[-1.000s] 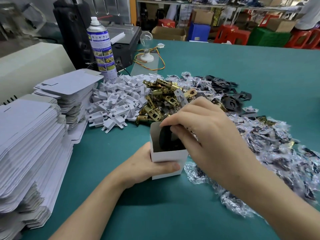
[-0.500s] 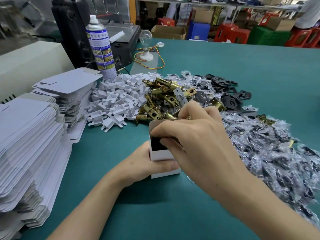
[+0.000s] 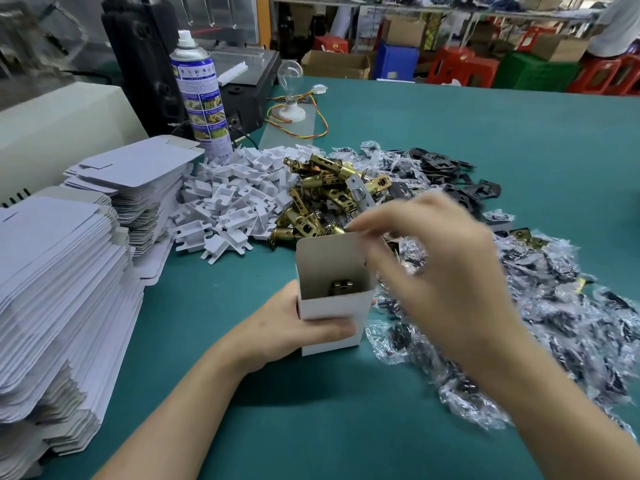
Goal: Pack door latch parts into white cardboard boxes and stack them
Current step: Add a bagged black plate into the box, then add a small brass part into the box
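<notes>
Head view: left hand point(image 3: 284, 327) grips the upright white box point(image 3: 329, 308), a brass latch part point(image 3: 341, 287) inside; the blurred right hand point(image 3: 433, 271) hovers beside its top, grip impossible to tell.

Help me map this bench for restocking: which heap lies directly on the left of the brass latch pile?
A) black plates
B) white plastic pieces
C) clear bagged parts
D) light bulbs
B: the white plastic pieces are heaped against the left side of the brass latches, with the flat box blanks farther left.
</notes>
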Motion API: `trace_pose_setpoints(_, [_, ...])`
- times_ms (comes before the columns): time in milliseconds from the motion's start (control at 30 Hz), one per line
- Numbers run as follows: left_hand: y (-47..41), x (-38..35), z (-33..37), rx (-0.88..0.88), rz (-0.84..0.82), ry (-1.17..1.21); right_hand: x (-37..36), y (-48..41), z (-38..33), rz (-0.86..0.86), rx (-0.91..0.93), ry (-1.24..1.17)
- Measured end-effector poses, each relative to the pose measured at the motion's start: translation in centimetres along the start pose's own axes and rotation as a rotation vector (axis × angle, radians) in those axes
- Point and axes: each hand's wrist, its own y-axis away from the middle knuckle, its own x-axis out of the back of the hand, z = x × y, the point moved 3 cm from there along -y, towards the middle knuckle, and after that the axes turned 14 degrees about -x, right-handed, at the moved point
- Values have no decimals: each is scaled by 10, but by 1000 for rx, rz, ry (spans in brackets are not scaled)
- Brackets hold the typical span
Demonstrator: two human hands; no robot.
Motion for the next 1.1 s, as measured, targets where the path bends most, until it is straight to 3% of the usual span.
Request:
trace_pose_setpoints(67, [2,-1,-1,24,-20,23,15,-17,29,32,-184,62])
trace_pose_setpoints(167, [2,0,-3,53,0,36,14,-38,71,-244,-423,474])
trace_pose_setpoints(233, [2,0,-4,63,11,32,4,-38,82,-395,-456,648])
trace_pose_setpoints(400, [2,-1,-6,81,24,42,-14,-32,89,-391,-405,753])
trace_pose_setpoints(633, [2,-1,-7,88,25,48,-14,-30,86,-264,-369,610])
trace_pose_setpoints(800, [1,0,-8,61,22,50,6,-32,67,-186,-399,159])
trace_pose_setpoints(967, [1,1,-9,19,-6,39,27,-30,13,-212,-266,-434])
trace_pose_setpoints(1033, [1,0,-9,17,-8,35,22,-25,-6,-265,-183,-428])
trace_pose_setpoints(1100, [0,-1,-6,8,2,34,8,-18,-19,-276,-73,-221])
